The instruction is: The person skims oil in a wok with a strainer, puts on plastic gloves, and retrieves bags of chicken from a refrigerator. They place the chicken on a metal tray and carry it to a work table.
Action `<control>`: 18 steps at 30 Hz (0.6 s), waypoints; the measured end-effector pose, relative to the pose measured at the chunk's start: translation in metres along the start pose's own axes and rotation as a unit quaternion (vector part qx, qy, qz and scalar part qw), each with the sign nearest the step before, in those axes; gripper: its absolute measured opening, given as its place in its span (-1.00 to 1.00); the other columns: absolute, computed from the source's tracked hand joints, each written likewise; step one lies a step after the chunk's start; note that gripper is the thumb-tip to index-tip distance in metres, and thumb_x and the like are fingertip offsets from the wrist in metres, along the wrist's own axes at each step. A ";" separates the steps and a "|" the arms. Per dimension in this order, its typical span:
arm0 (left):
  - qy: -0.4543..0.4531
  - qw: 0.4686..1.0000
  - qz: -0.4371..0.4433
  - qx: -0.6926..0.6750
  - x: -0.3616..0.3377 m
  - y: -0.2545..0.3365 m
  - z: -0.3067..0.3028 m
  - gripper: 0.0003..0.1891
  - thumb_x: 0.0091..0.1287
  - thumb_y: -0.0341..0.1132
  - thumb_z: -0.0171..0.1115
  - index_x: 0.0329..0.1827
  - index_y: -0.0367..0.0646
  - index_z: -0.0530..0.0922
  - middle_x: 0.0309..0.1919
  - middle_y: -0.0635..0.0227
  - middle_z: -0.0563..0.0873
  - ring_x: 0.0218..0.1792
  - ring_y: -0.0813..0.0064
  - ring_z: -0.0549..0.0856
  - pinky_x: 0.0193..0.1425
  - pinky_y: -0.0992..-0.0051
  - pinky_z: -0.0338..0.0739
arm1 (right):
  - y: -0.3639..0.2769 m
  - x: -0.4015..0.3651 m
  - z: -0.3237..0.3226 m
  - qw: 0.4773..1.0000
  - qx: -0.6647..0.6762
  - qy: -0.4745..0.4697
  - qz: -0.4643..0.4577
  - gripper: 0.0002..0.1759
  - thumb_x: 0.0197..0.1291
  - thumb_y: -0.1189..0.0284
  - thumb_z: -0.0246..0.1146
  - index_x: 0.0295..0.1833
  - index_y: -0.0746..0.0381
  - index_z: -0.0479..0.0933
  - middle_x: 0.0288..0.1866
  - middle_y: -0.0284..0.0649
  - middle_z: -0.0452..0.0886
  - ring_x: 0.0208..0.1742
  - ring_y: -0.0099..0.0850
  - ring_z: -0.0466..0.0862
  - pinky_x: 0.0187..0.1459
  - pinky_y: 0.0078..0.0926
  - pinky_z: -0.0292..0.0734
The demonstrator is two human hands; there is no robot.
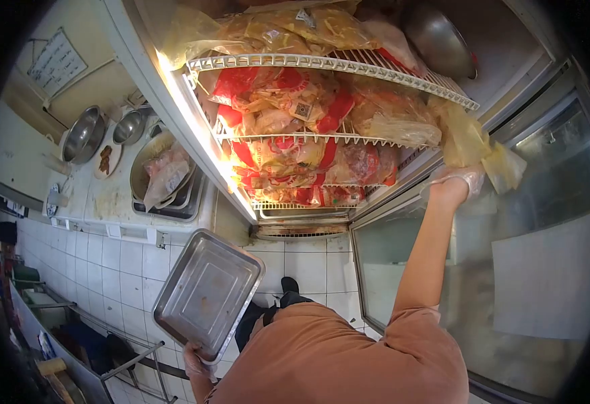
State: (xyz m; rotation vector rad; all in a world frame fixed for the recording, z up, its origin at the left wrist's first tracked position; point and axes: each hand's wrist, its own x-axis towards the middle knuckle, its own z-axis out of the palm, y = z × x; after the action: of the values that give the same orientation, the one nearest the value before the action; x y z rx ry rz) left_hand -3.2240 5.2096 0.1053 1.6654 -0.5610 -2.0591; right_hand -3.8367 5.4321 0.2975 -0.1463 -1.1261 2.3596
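My left hand, in a clear plastic glove, grips the near rim of a rectangular steel tray at my left side. The tray tilts, and its inside holds only a few small brown specks. My right hand, also in a clear glove, reaches out to the right side of the open fridge. Its fingers close on a yellowish plastic bag at the shelf's right end; the bag partly hides them. Packs of raw meat in clear and red plastic fill the shelves beside it.
The glass fridge door stands open on the right. On the top wire shelf are more bags and a steel bowl. A counter at left carries bowls and a pan with a bag. White floor tiles lie below.
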 end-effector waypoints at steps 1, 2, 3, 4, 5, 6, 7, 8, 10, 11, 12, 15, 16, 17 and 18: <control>-0.003 1.000 -0.002 0.000 0.001 0.001 0.003 -0.39 -0.05 -0.29 0.13 0.17 -0.31 0.43 0.03 0.15 0.62 0.04 0.07 0.63 0.19 0.08 0.54 | -0.003 -0.002 -0.004 1.000 0.006 0.017 -0.007 -0.45 0.43 0.11 0.07 0.36 0.23 0.31 0.32 -0.21 0.45 0.28 -0.27 0.48 0.38 -0.29 0.30; -0.005 1.000 0.002 0.009 -0.002 0.005 0.012 -0.50 -0.05 -0.28 0.14 0.03 -0.26 0.47 -0.08 0.20 0.61 -0.05 0.13 0.62 0.11 0.15 0.54 | -0.013 -0.011 0.003 0.999 0.016 0.033 -0.015 -0.43 0.43 0.09 0.07 0.37 0.23 0.29 0.33 -0.21 0.43 0.29 -0.26 0.47 0.39 -0.30 0.29; -0.009 1.000 0.005 0.018 -0.010 0.010 0.024 -0.61 -0.04 -0.28 0.15 -0.10 -0.21 0.51 -0.20 0.26 0.61 -0.14 0.20 0.62 0.03 0.22 0.53 | -0.019 -0.017 0.006 0.998 0.025 0.049 -0.023 -0.40 0.42 0.07 0.07 0.39 0.23 0.28 0.35 -0.20 0.42 0.30 -0.25 0.47 0.40 -0.31 0.28; -0.011 1.000 0.007 0.027 -0.013 0.013 0.030 -0.72 -0.04 -0.28 0.17 -0.24 -0.15 0.55 -0.31 0.32 0.61 -0.24 0.26 0.61 -0.05 0.30 0.52 | -0.022 -0.018 0.003 0.999 0.011 0.023 -0.028 -0.40 0.43 0.06 0.06 0.39 0.23 0.27 0.34 -0.21 0.43 0.30 -0.25 0.47 0.39 -0.31 0.28; -0.021 0.999 0.003 0.032 -0.012 0.013 0.029 -0.74 -0.03 -0.28 0.17 -0.26 -0.14 0.55 -0.33 0.33 0.61 -0.23 0.27 0.60 -0.07 0.29 0.52 | -0.025 -0.019 0.000 0.999 -0.005 -0.002 -0.034 -0.39 0.43 0.05 0.05 0.40 0.23 0.27 0.34 -0.22 0.44 0.31 -0.25 0.47 0.39 -0.31 0.28; -0.032 0.999 -0.001 0.037 -0.010 0.013 0.028 -0.76 -0.02 -0.28 0.17 -0.27 -0.12 0.54 -0.34 0.34 0.60 -0.22 0.28 0.60 -0.08 0.29 0.51 | -0.025 -0.016 -0.002 0.993 -0.087 -0.034 -0.076 -0.38 0.42 0.04 0.07 0.40 0.23 0.27 0.34 -0.21 0.44 0.31 -0.25 0.47 0.38 -0.30 0.29; -0.031 0.999 0.001 0.040 -0.007 0.012 0.030 -0.75 -0.02 -0.27 0.16 -0.26 -0.12 0.54 -0.34 0.35 0.60 -0.20 0.29 0.59 -0.09 0.29 0.51 | -0.025 -0.013 -0.003 0.977 -0.165 -0.058 -0.123 -0.38 0.42 0.04 0.08 0.40 0.22 0.28 0.34 -0.20 0.45 0.31 -0.25 0.47 0.37 -0.30 0.30; -0.030 0.999 0.002 0.043 -0.005 0.012 0.032 -0.75 -0.01 -0.26 0.16 -0.25 -0.11 0.54 -0.34 0.35 0.60 -0.18 0.29 0.58 -0.10 0.29 0.50 | -0.019 -0.006 -0.008 0.926 -0.306 -0.084 -0.203 -0.38 0.40 0.05 0.10 0.39 0.23 0.29 0.33 -0.18 0.46 0.32 -0.25 0.47 0.36 -0.31 0.31; -0.001 0.999 0.012 0.045 -0.001 0.004 0.038 -0.69 -0.01 -0.24 0.16 -0.18 -0.10 0.55 -0.30 0.34 0.61 -0.13 0.30 0.58 -0.10 0.29 0.50 | -0.003 0.012 -0.028 0.782 -0.516 -0.161 -0.311 -0.41 0.34 0.12 0.17 0.35 0.24 0.34 0.29 -0.14 0.49 0.27 -0.22 0.51 0.30 -0.28 0.37; 0.001 0.995 0.016 0.095 0.005 0.000 0.028 -0.56 -0.02 -0.24 0.14 -0.01 -0.14 0.48 -0.19 0.30 0.60 -0.07 0.24 0.59 0.00 0.25 0.50 | 0.007 0.028 -0.041 0.705 -0.583 -0.213 -0.344 -0.43 0.30 0.19 0.21 0.33 0.25 0.36 0.25 -0.13 0.52 0.23 -0.19 0.54 0.26 -0.25 0.42; 0.001 0.989 0.020 0.144 0.014 -0.003 0.009 -0.42 -0.02 -0.25 0.13 0.16 -0.18 0.41 -0.09 0.26 0.59 -0.01 0.18 0.59 0.11 0.22 0.51 | 0.011 0.036 -0.042 0.651 -0.637 -0.234 -0.340 -0.48 0.26 0.25 0.23 0.27 0.25 0.40 0.19 -0.11 0.55 0.19 -0.16 0.57 0.22 -0.22 0.45; -0.048 0.991 0.055 0.108 0.009 -0.008 0.030 -0.36 -0.03 -0.25 0.11 0.23 -0.20 0.42 -0.11 0.27 0.59 -0.08 0.18 0.62 0.09 0.23 0.52 | 0.004 0.053 -0.035 0.544 -0.755 -0.244 -0.272 -0.70 0.19 0.43 0.23 0.05 0.26 0.57 0.01 -0.09 0.64 0.09 -0.10 0.62 0.12 -0.14 0.51; -0.071 0.991 0.052 0.104 0.021 -0.017 0.015 -0.45 0.06 -0.20 0.11 0.16 -0.20 0.46 -0.12 0.27 0.59 -0.08 0.24 0.58 0.11 0.26 0.46 | 0.001 0.057 -0.038 0.535 -0.761 -0.238 -0.279 -0.77 0.19 0.46 0.22 -0.05 0.27 0.60 -0.05 -0.08 0.66 0.04 -0.09 0.65 0.07 -0.13 0.54; -0.094 0.989 0.048 0.100 0.032 -0.026 0.000 -0.52 0.14 -0.14 0.12 0.10 -0.20 0.50 -0.13 0.28 0.58 -0.08 0.29 0.54 0.12 0.29 0.41 | -0.003 0.061 -0.041 0.526 -0.768 -0.231 -0.285 -0.83 0.18 0.49 0.21 -0.14 0.28 0.63 -0.11 -0.07 0.68 -0.01 -0.09 0.67 0.02 -0.12 0.57; -0.117 0.984 0.034 0.133 0.061 -0.034 -0.027 -0.58 0.32 -0.04 0.13 0.02 -0.21 0.54 -0.09 0.28 0.56 -0.01 0.37 0.46 0.21 0.34 0.28 | -0.013 0.058 -0.046 0.475 -0.778 -0.242 -0.331 -0.83 0.17 0.48 0.22 -0.16 0.29 0.62 -0.14 -0.06 0.68 -0.07 -0.10 0.68 -0.04 -0.16 0.59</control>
State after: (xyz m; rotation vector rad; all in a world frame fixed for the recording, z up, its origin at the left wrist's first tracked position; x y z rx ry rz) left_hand -3.2111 5.2026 0.0317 1.5247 -0.9947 -2.2225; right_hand -3.8672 5.4992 0.2845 0.3282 -2.5767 0.0480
